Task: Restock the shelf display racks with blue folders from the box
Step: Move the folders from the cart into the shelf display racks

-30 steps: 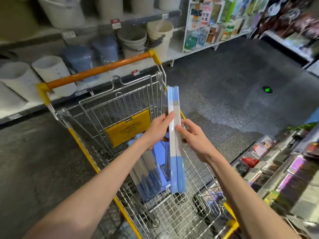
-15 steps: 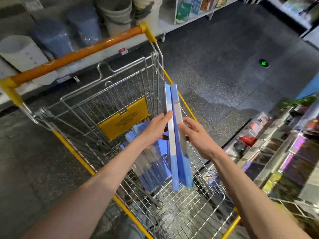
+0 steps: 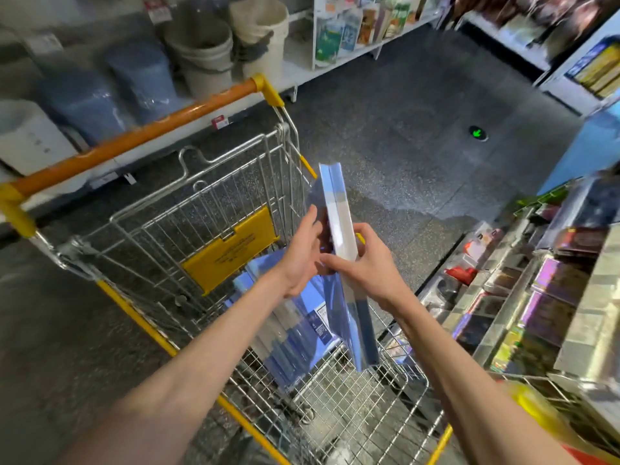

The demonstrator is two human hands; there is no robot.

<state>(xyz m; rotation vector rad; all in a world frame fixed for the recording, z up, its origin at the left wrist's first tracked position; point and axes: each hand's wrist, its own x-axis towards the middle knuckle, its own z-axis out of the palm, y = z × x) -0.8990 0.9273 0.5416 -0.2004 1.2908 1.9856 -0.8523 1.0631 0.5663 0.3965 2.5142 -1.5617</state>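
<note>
The left grip (image 3: 302,253) and the right grip (image 3: 365,266) carry a slim bundle of blue folders (image 3: 340,223) between them, edge-on and leaning a little, above the trolley (image 3: 235,182). The right grip has its fingers and thumb curled round the bundle's near edge. The left grip lies with fairly straight fingers flat against the bundle's left face.

Below and left of both grips, spare folders (image 3: 295,330) lie stacked in the trolley basket. The display racks (image 3: 503,317) stand right of the right grip, well apart from the bundle.

I judge this bundle lifted out but not yet shelved, with the stack below also left to place. No box is in view. The racks are blurred and cut off, so whether any blue folders already sit there cannot be told, nor how many the bundle holds.
</note>
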